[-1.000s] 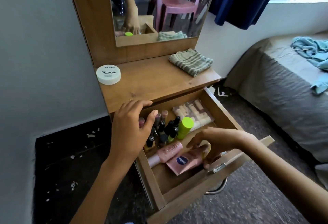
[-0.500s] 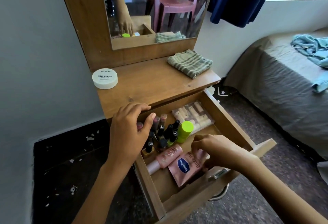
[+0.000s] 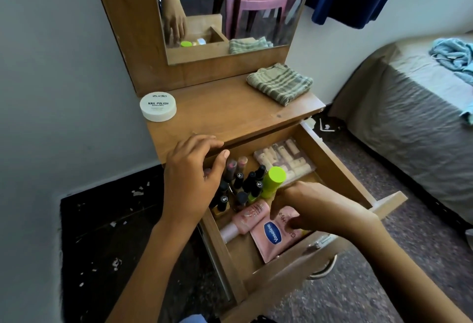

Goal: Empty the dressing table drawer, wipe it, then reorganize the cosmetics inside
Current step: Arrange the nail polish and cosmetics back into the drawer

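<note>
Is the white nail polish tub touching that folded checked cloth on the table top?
Apart. The head view shows the nail polish tub at the left and the checked cloth at the right, with bare table top between.

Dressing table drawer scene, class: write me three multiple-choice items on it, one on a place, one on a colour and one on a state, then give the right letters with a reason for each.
1. Where does the folded checked cloth lie?
A. in the drawer
B. on the tabletop, right side
C. on the bed

2. What colour is the cap of the tall bottle in the drawer?
A. lime green
B. red
C. white

3. What state is the drawer in?
A. pushed shut
B. pulled out and empty
C. pulled out with cosmetics inside

Answers
1: B, the cloth sits on the wooden top below the mirror, opposite the white nail polish remover tub.
2: A, the cap is bright lime green among dark-capped nail polish bottles.
3: C, the drawer stands out, holding bottles, a pink Vaseline tube and a clear bag.
</note>
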Motion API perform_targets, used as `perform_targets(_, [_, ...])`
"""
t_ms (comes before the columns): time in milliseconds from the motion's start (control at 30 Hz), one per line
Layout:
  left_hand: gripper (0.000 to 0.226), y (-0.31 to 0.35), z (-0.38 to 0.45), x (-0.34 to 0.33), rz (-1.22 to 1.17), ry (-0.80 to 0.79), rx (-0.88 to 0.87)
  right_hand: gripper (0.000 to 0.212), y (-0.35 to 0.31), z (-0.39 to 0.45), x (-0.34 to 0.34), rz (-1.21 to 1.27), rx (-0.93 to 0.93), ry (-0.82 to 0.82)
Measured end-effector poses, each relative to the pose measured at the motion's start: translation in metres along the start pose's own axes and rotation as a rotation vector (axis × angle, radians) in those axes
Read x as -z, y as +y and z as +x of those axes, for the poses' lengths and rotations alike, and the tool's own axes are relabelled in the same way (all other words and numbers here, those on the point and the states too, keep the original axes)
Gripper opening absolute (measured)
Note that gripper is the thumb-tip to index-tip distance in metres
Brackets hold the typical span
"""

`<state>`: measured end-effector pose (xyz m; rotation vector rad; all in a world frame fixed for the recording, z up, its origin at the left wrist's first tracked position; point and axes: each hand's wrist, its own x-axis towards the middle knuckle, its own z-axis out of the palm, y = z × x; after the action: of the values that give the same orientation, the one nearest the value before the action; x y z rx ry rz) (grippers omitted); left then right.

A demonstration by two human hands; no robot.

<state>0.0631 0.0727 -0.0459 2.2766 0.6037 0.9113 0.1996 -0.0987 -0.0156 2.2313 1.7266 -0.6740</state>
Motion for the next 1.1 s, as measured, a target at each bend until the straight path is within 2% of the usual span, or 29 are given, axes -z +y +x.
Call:
perform_targets(100, [0.026, -0.001, 0.000, 0.002, 0.035, 0.006, -0.002, 0.039, -0.015, -0.002, 0.022, 0.076, 0.071, 0.043])
perform_targets(167, [0.026, -0.005, 0.005, 0.007, 0.063, 0.027, 0.006, 0.036, -0.023, 0.003, 0.038, 0.137, 0.117, 0.143])
perform_targets(333, [0.031, -0.026, 0.037, 0.020, 0.236, 0.106, 0.077, 0.027, -0.036, 0.038, 0.059, 0.243, 0.093, 0.551])
perform_targets(400, [0.040, -0.038, 0.055, 0.024, 0.322, 0.096, 0.130, 0.025, -0.039, 0.054, 0.060, 0.237, 0.072, 0.647])
perform_targets(500, [0.053, -0.057, 0.076, 0.027, 0.421, 0.032, 0.216, 0.025, -0.039, 0.069, 0.058, 0.221, 0.064, 0.664])
perform_targets(600, [0.055, -0.069, 0.086, 0.027, 0.470, 0.008, 0.270, 0.022, -0.040, 0.074, 0.055, 0.229, 0.076, 0.667])
perform_targets(733, [0.053, -0.071, 0.092, 0.027, 0.388, 0.044, 0.298, 0.020, -0.037, 0.076, 0.050, 0.252, 0.096, 0.685])
perform_targets(867, [0.056, -0.046, 0.082, 0.024, 0.319, -0.050, 0.258, 0.018, -0.030, 0.075, 0.041, 0.280, 0.091, 0.801])
perform_targets(933, [0.057, -0.029, 0.071, 0.021, 0.206, -0.091, 0.238, 0.018, -0.026, 0.070, 0.037, 0.320, 0.097, 0.910])
perform_targets(1100, [0.050, 0.003, 0.051, 0.020, -0.165, -0.158, 0.202, 0.036, -0.015, 0.052, 0.029, 0.316, 0.132, 1.121])
